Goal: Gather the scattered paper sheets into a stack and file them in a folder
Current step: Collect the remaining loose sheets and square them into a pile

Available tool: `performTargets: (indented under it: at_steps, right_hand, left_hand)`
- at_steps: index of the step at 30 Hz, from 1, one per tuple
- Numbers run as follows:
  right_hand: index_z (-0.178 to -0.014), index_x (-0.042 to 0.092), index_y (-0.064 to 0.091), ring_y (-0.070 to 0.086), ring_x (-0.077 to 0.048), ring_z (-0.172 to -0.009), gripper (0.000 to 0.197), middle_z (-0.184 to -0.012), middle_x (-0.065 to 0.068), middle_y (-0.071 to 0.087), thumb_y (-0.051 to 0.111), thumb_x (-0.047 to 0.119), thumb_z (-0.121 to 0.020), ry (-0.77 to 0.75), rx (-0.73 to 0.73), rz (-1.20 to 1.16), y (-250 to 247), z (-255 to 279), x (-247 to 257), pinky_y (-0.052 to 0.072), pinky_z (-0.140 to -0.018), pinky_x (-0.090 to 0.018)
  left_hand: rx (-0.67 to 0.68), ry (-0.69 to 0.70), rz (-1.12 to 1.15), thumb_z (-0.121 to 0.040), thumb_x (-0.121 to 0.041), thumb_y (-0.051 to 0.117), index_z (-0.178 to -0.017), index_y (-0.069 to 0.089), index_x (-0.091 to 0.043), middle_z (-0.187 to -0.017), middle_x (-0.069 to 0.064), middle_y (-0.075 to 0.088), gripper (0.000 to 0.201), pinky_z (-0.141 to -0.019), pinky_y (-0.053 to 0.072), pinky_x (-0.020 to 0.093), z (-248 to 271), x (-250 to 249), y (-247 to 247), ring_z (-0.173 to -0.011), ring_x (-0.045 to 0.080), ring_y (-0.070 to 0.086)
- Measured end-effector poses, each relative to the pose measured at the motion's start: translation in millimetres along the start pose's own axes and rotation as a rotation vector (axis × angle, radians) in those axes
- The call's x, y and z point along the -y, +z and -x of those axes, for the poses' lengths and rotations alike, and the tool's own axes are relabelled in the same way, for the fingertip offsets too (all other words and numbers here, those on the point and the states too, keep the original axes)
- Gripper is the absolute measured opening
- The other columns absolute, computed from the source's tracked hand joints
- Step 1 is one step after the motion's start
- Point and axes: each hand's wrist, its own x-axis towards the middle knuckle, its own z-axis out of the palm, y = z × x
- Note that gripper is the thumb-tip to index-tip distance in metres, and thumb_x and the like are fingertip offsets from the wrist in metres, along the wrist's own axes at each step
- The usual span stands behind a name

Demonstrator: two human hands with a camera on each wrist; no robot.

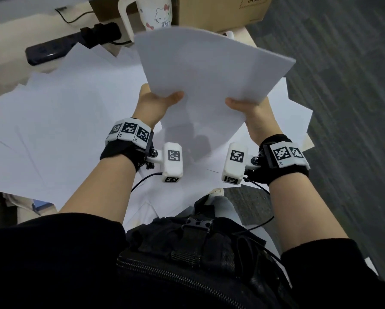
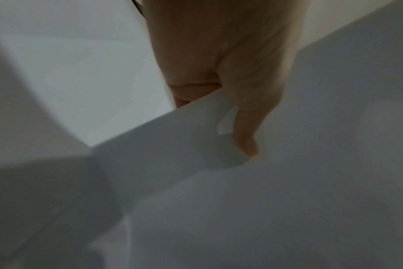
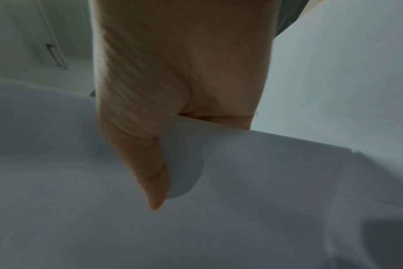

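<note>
Head view: both hands are up off the bench, each pinching the near edge of a bundle of sheets (image 1: 211,65). The left hand (image 1: 156,103) has its thumb on top at the near-left corner; the right hand (image 1: 251,112) has its thumb on top at the near-right. The fingers underneath are hidden. The bundle fans up and away, and its far edge curves and sags a bit.

Wrist views agree: a thumb (image 2: 246,127) presses flat on paper on the left side, and a thumb (image 3: 150,163) does the same on the right, each with the paper edge tucked into the crook.

Loose sheets (image 1: 53,130) cover the bench below, overlapping at all angles, some hanging over the near edge. I can't spot a folder in any view.

My read: the held bundle isn't squared yet. I'd tip it upright, loosen the pinch and tap the long edge on the bench to align it, then lay it down and sweep in the rest. Grip lightly, since hard thumbs crease paper. Watch the mug (image 1: 156,14) and power strip (image 1: 60,45) at the far side when sweeping.
</note>
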Motion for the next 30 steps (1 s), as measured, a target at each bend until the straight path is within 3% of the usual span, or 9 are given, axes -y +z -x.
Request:
performTargets:
  at_steps: [3,5,8,13,15,18,21,25,30]
  right_hand:
    - [-0.094,0.009,0.071,0.066,-0.021,-0.092,0.018,-0.093,-0.004,0.072,0.069,0.004,-0.077,0.037,0.024,-0.024,-3.6,-4.6,2.0,0.052,-0.087,-0.034]
    - [-0.105,0.013,0.068,0.064,-0.017,-0.1,0.024,-0.104,-0.001,0.07,0.066,0.003,-0.083,0.087,-0.016,0.03,-11.8,-8.3,-7.1,0.049,-0.092,-0.032]
    - [-0.119,0.014,0.061,0.056,-0.017,-0.116,0.038,-0.121,-0.001,0.061,0.061,0.0,-0.084,0.235,-0.214,0.139,-27.1,-17.7,-34.4,0.044,-0.1,-0.033]
    - [-0.142,0.009,0.038,0.041,-0.028,-0.131,0.069,-0.145,-0.011,0.04,0.068,0.015,-0.08,0.518,-0.371,0.35,-43.0,-33.6,-76.9,0.037,-0.108,-0.045]
    - [-0.14,0.01,0.04,0.043,-0.029,-0.128,0.071,-0.144,-0.011,0.036,0.072,0.019,-0.077,0.546,-0.403,0.409,-44.9,-40.8,-85.5,0.041,-0.104,-0.046]
    - [-0.119,0.012,0.052,0.046,-0.027,-0.113,0.049,-0.125,-0.01,0.044,0.073,0.019,-0.076,0.556,-0.415,0.445,-45.1,-51.2,-90.0,0.046,-0.092,-0.039]
    - [-0.133,0.012,0.042,0.034,-0.03,-0.128,0.064,-0.138,-0.011,0.034,0.072,0.024,-0.078,0.597,-0.455,0.523,-45.7,-59.9,-93.9,0.038,-0.101,-0.037]
    - [-0.136,0.01,0.034,0.024,-0.029,-0.127,0.071,-0.141,-0.009,0.02,0.072,0.025,-0.078,0.585,-0.489,0.636,-38.5,-65.6,-88.7,0.031,-0.083,-0.033]
    - [-0.135,0.012,0.037,0.037,-0.025,-0.122,0.069,-0.135,-0.01,0.029,0.073,0.015,-0.077,0.506,-0.413,0.557,-32.7,-73.7,-90.7,0.037,-0.099,-0.034]
  left_hand:
    - [-0.169,0.048,-0.024,-0.078,-0.007,0.074,-0.087,0.062,-0.012,-0.082,-0.002,0.065,0.015,-0.073,0.053,0.023,-6.8,-4.2,1.1,-0.066,-0.001,0.063]
    - [-0.27,0.054,-0.077,-0.078,-0.008,0.072,-0.082,0.062,-0.015,-0.077,-0.003,0.064,0.013,-0.075,0.054,0.028,-15.5,-1.2,-5.6,-0.065,0.003,0.064]
    - [-0.361,-0.033,-0.222,-0.071,-0.014,0.068,-0.086,0.068,-0.007,-0.085,0.009,0.07,0.016,-0.076,0.055,0.033,-26.6,12.5,-17.5,-0.077,0.024,0.067]
    - [-0.383,-0.162,-0.421,-0.079,-0.014,0.063,-0.098,0.069,-0.002,-0.104,0.014,0.07,0.023,-0.078,0.05,0.029,-30.0,39.3,-17.6,-0.096,0.029,0.065]
    - [-0.373,-0.202,-0.452,-0.08,-0.014,0.063,-0.102,0.068,-0.002,-0.107,0.014,0.069,0.025,-0.08,0.049,0.027,-31.1,47.3,-14.9,-0.099,0.028,0.065]
    - [-0.37,-0.255,-0.5,-0.082,-0.015,0.064,-0.106,0.067,-0.002,-0.11,0.014,0.068,0.028,-0.081,0.05,0.027,-35.2,57.4,-12.5,-0.103,0.027,0.064]
    - [-0.377,-0.312,-0.554,-0.083,-0.016,0.064,-0.109,0.066,-0.003,-0.113,0.014,0.067,0.029,-0.079,0.046,0.025,-39.7,65.7,-13.8,-0.105,0.028,0.063]
    - [-0.379,-0.378,-0.565,-0.084,-0.016,0.064,-0.108,0.065,-0.003,-0.113,0.013,0.067,0.028,-0.08,0.048,0.027,-44.6,74.7,-15.6,-0.104,0.029,0.063]
    - [-0.37,-0.406,-0.578,-0.084,-0.015,0.062,-0.108,0.065,-0.003,-0.113,0.013,0.067,0.027,-0.079,0.047,0.026,-50.5,83.3,-16.1,-0.105,0.028,0.062]
